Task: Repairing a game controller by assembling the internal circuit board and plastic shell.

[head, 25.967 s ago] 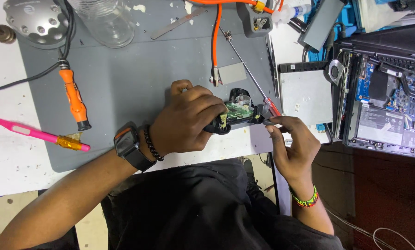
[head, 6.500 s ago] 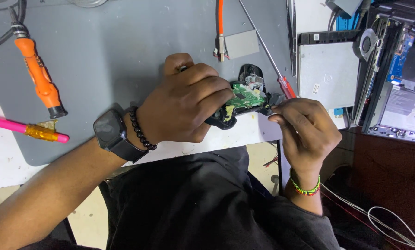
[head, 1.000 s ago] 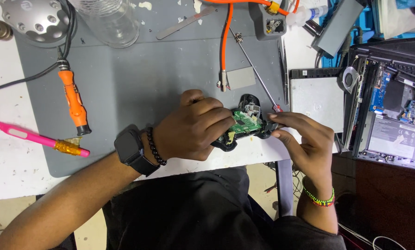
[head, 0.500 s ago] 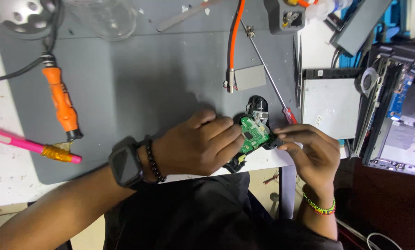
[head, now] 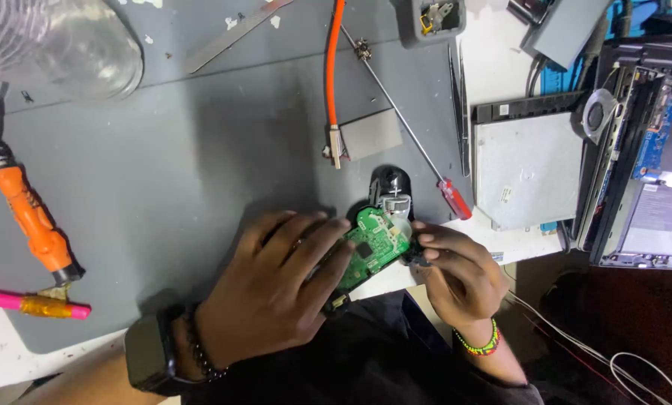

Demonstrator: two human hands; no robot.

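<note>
My left hand (head: 276, 300) grips an opened black game controller, whose green circuit board (head: 372, 251) faces up at the near edge of the grey work mat (head: 186, 165). My right hand (head: 460, 270) pinches the controller's right end, fingertips at the board's edge. The controller's far black grip (head: 390, 185) sticks out beyond the board. A smartwatch and bead bracelet are on my left wrist, a beaded band on my right.
A red-handled screwdriver (head: 418, 142) lies just beyond the controller, next to an orange cable (head: 334, 67) and tweezers (head: 460, 105). An orange-handled soldering iron (head: 32, 221) and a pink tool (head: 28, 302) lie left. A grey drive (head: 527, 169) and an open laptop (head: 651, 165) are right.
The view has moved closer and shifted. Both hands stay on the controller, which has tilted so the green board shows more; my right fingers moved onto its right end.
</note>
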